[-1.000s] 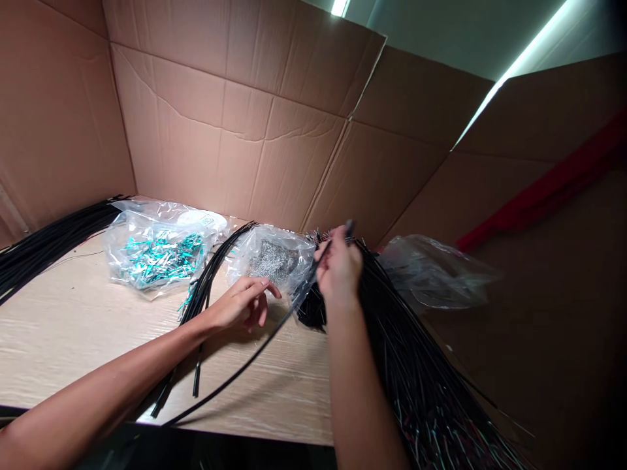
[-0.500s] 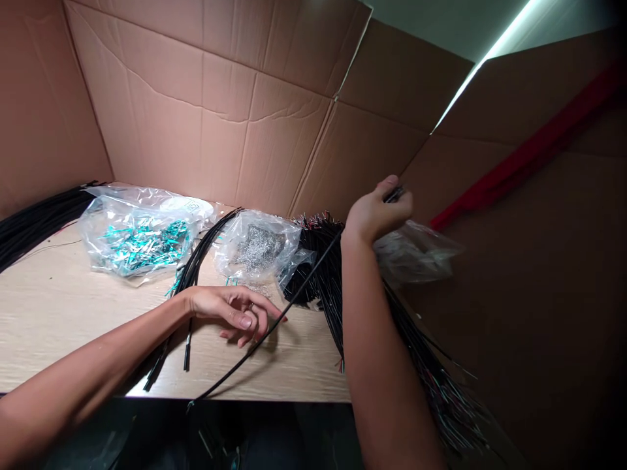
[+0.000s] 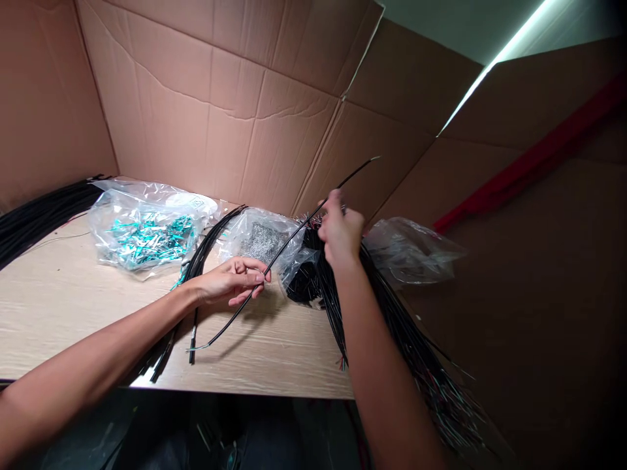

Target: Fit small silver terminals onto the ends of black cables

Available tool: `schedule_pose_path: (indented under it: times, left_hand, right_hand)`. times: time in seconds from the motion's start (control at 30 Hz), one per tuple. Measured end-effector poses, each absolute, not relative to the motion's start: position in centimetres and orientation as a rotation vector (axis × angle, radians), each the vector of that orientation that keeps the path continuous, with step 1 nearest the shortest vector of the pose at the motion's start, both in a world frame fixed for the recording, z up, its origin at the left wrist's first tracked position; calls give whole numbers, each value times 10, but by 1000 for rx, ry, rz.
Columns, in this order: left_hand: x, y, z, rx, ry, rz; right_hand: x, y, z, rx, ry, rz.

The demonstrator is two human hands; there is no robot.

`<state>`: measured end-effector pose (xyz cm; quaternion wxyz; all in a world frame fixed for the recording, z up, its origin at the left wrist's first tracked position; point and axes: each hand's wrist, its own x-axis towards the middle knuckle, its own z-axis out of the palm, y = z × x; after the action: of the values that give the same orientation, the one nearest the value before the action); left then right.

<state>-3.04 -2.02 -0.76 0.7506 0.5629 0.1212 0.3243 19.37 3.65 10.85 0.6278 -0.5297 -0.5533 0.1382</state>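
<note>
A thin black cable [image 3: 289, 240] slants up to the right through the air above the table, with thin bare wires showing at both ends. My left hand [image 3: 240, 281] pinches it near its lower middle between thumb and fingers. Higher up, my right hand [image 3: 341, 228] is closed at the same cable, slightly blurred; a small dark thing shows in its grip, too unclear to name. Behind the right wrist lies a large bundle of black cables [image 3: 328, 294] with coloured wire ends. A smaller bundle of black cables [image 3: 198, 258] lies beyond my left wrist.
A clear bag of teal and silver pieces [image 3: 151, 238] sits at the back left, beside more black cables [image 3: 44, 212]. Another bag holds small metal pieces [image 3: 264, 241]. A crumpled clear bag [image 3: 411, 251] is at right. Cardboard walls [image 3: 230, 85] enclose the wooden table [image 3: 294, 352].
My right hand has come left and down along the cable, and the cable's upper end now shows beyond it. My left hand has moved up and closed on the cable, whose lower end has risen.
</note>
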Motion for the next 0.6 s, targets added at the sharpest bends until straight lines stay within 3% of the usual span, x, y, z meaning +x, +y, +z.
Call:
schedule_pose_path:
  times: [0.13,0.27,0.43,0.5,0.6]
  left_hand:
    - [-30,-19,-8,1298,347,739]
    - [-32,-17,-4,1532,546,806]
    - [-45,-8,-5,2201,1661,1121]
    - [-51,-5,-10,2331,2049,999]
    - [-58,-1,-18,2342,2280,729]
  right_hand:
    - [161,3,75,-1199,-1474,525]
    - [159,-11,80,-1146,-1502,466]
    - [203,-41,140,-1344,-1581,94]
    - [221,-62,173,-1496,-1633,-10]
    - [237,-99,220,-1725,-1669,-73]
